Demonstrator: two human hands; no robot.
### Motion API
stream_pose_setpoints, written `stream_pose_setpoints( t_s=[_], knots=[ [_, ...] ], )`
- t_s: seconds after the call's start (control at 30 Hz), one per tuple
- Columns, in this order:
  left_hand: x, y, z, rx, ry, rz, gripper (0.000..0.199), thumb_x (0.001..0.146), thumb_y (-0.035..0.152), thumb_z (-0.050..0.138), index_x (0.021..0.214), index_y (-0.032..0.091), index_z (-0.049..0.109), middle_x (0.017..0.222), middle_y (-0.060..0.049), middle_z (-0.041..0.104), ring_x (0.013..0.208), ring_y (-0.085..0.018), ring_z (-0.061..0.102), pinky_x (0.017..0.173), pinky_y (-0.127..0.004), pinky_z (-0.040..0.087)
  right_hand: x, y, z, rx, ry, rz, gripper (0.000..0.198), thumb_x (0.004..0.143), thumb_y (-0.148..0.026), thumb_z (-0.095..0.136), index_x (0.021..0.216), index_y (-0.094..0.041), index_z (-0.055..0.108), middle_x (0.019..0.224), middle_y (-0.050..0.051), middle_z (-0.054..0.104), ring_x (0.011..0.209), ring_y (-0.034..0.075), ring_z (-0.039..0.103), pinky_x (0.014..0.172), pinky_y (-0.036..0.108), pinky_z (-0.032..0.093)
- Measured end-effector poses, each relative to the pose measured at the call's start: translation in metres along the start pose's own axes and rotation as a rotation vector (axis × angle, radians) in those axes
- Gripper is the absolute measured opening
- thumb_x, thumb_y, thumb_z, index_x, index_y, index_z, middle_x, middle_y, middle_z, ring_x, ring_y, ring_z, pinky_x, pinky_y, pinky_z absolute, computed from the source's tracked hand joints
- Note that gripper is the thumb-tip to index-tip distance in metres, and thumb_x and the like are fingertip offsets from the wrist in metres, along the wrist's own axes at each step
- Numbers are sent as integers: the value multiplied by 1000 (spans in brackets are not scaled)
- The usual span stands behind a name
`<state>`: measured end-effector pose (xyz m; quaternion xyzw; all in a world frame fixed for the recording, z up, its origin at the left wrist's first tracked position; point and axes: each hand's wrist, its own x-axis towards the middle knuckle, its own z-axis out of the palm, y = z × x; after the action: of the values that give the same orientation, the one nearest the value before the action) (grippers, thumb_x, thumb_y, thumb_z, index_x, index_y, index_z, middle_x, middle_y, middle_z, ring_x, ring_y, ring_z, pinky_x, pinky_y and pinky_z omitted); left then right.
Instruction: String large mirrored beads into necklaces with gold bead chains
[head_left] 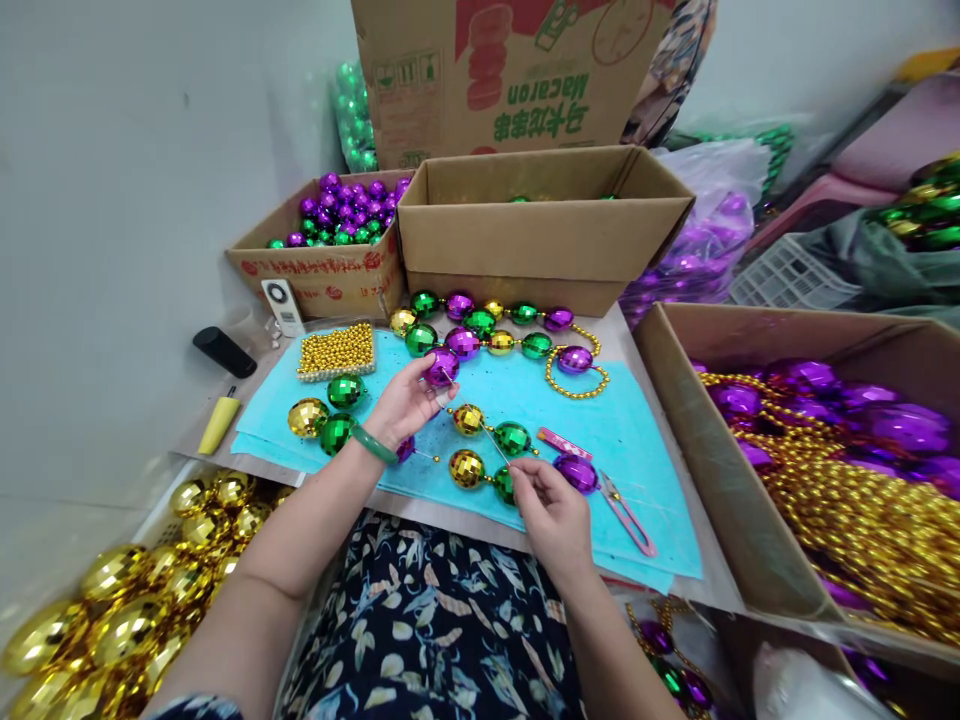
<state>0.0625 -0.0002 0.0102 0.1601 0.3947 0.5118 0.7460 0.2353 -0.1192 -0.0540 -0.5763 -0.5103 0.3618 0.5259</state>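
Observation:
My left hand (409,400), a green bangle (373,444) at its wrist, closes its fingers round a shiny purple faceted ball (441,367). A thin pale thread (484,425) runs from that ball down to my right hand (551,505), whose thumb and forefinger pinch its lower end. Between the hands lie gold balls (467,468) and green balls (513,437) in short strung rows. To the right of them rest a purple ball (574,473), pink thread snips (628,515) and a small pink packet (564,443). Loose gold and green balls (346,391) sit left of my left wrist.
A strung garland (478,322) with small gold beads lies at the back of the blue cloth (637,430), beside a tray of gold beads (336,350). Cardboard boxes (525,240) stand behind. Another box (720,500) of strung beads is at right; large gold balls (120,620) fill the lower left.

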Motion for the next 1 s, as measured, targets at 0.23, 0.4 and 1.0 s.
stream_pose_setpoints(
  t_s=[0.23,0.4,1.0],
  knots=[
    [1,-1,-1,-20,23,11,6,82,19,56,83,13,58,73,-3,64,66,-13,62,69,-28,55,0,1,-1,-17,-14,-23,20,81,-37,57,77,-18,64,61,2,62,53,14,55,49,25,43],
    [3,-1,-2,-25,33,38,5,80,19,58,82,14,57,72,-2,64,65,-12,61,73,-30,55,1,2,-2,-47,-16,-37,19,81,-35,56,77,-18,64,61,2,63,54,15,56,50,25,44],
    [-11,-44,-14,442,-75,635,55,65,21,76,108,22,43,108,-3,55,94,-13,58,85,-25,45,3,20,20,73,2,11,26,84,-42,54,84,-16,61,61,0,58,48,10,48,44,22,38]
  ],
)
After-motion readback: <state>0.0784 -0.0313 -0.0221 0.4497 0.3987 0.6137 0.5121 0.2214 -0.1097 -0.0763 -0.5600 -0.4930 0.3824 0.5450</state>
